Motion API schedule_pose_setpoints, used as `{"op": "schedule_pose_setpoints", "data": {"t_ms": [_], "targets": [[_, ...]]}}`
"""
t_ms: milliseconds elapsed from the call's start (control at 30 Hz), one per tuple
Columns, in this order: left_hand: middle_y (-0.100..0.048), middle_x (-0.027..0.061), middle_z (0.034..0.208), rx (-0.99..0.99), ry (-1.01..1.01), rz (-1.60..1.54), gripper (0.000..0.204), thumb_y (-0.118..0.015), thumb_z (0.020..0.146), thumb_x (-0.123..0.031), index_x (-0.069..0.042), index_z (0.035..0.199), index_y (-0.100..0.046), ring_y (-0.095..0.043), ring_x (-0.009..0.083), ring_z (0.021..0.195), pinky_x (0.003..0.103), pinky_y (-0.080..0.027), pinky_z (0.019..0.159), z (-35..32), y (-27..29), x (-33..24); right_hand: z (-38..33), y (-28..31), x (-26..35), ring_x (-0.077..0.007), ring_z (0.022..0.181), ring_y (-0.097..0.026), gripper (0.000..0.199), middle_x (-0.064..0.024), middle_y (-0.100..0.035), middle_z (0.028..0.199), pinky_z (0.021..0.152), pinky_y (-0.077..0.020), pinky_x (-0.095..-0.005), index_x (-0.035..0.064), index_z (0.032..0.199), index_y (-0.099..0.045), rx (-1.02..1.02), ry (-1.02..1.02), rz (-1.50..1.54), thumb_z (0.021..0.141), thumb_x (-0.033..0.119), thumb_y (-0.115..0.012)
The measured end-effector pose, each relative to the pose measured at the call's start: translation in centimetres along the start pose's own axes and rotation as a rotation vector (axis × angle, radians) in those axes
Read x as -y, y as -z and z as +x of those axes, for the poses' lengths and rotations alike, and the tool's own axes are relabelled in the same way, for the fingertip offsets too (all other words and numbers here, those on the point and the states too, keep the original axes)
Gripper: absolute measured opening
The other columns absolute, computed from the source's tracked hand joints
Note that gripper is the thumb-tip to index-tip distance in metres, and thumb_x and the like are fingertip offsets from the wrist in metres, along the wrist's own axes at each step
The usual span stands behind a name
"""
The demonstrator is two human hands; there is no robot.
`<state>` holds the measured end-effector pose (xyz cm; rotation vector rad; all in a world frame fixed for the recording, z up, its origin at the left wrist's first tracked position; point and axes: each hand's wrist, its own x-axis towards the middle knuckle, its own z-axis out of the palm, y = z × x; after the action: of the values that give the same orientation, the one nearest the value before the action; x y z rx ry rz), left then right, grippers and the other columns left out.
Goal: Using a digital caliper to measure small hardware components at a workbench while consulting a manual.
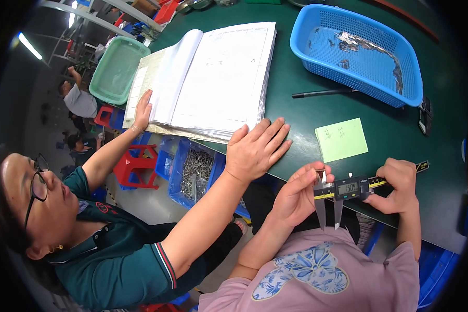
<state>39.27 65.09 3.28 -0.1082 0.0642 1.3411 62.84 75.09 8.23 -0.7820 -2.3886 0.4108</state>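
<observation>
The left hand [296,195] and the right hand [395,184] hold a digital caliper [348,188] between them, just off the near edge of the green counter [296,93]. The left grip is closed with its fingertips pinching a small metal part [321,174] at the caliper's upper jaws, while the lower jaws point down toward the pink shirt. The right grip is wrapped shut around the caliper's beam, thumb near the display (the screen is lit).

Beside the person, a co-worker in a dark green shirt leans in, one hand [257,148] flat on the counter edge and the other hand [142,110] resting on a thick open book [213,78]. A green sticky note [341,139] lies just beyond the caliper. Farther back a black pen [322,93] lies in front of a blue basket [317,52] holding a few small metal pieces. A pale green tray [117,70] sits at the counter's left end.
</observation>
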Motion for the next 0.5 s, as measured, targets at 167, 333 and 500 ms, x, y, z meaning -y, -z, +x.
{"op": "schedule_pose_setpoints", "data": {"t_ms": [167,333,500], "targets": [[-0.058,0.0173,0.116,-0.017,-0.010,0.028,0.022,-0.050,0.099,-0.011,-0.002,0.118,-0.054,-0.062,0.0291,0.109,0.043,-0.057,0.087,0.1,0.0,0.0,0.2,-0.1,-0.1,-0.0222,0.044,-0.045,0.050,-0.0039,-0.043,0.055,0.044,-0.0316,-0.0333,0.0063,0.062,-0.055,-0.010,0.012,-0.014,0.053,0.048,-0.082],[-0.060,0.0133,0.107,-0.036,-0.056,0.114,0.019,-0.047,0.101,-0.015,-0.003,0.113,-0.054,-0.062,0.0250,0.102,0.038,-0.055,0.086,0.3,-0.3,0.1,0.3,0.0,0.3,-0.0212,0.044,-0.043,0.052,-0.0035,-0.041,0.054,0.045,-0.0301,-0.0327,0.0075,0.061,-0.053,-0.023,0.063,-0.043,0.055,0.051,-0.081],[-0.056,0.0082,0.094,-0.172,-0.260,0.404,0.017,-0.048,0.101,-0.020,-0.005,0.106,-0.054,-0.059,0.0198,0.089,0.031,-0.052,0.075,0.0,-0.8,1.0,0.1,0.7,0.3,-0.0203,0.044,-0.042,0.052,-0.0034,-0.042,0.054,0.046,-0.0301,-0.0326,0.0081,0.061,-0.052,-0.078,0.134,-0.143,0.060,0.053,-0.077]]}}
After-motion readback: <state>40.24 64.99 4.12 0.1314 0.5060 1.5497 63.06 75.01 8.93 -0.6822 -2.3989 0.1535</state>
